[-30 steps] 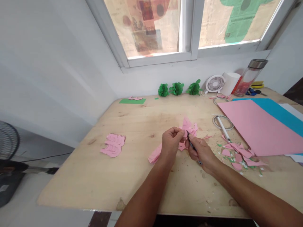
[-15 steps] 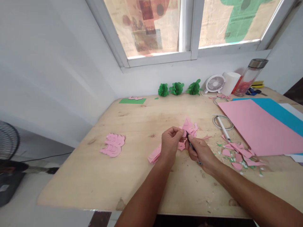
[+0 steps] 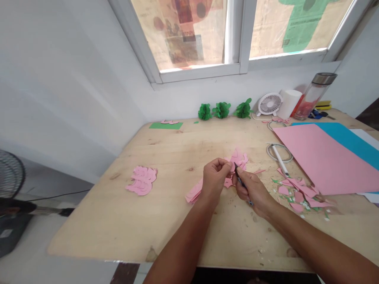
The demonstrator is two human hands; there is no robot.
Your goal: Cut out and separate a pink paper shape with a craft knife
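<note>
My left hand (image 3: pixel 217 173) pinches a small pink paper piece (image 3: pixel 231 167) between thumb and fingertips, above the table. Closed around a slim dark pointed tool (image 3: pixel 241 182) is my right hand (image 3: pixel 250 187). The tool's tip meets the edge of the paper, and its greyish end sticks out below the fist; the fingers hide much of it, so its exact kind is unclear. Just beyond the hands lie pink paper cut-outs (image 3: pixel 241 155). A folded pink paper strip (image 3: pixel 194 193) rests beside my left wrist, partly covered by it.
Layered pink cut-outs (image 3: pixel 142 180) lie at the left. On the right are paper scraps (image 3: pixel 299 193), a white pen (image 3: pixel 280 159), a tape roll (image 3: pixel 287 157) and pink sheets (image 3: pixel 319 157). Green paper figures (image 3: pixel 221 110), a small fan (image 3: pixel 270 104) and a glass bottle (image 3: pixel 315 96) line the back.
The dark tool's tip has shifted slightly against the pink paper piece. Both hands keep their grips and nearly the same place; the surroundings look the same.
</note>
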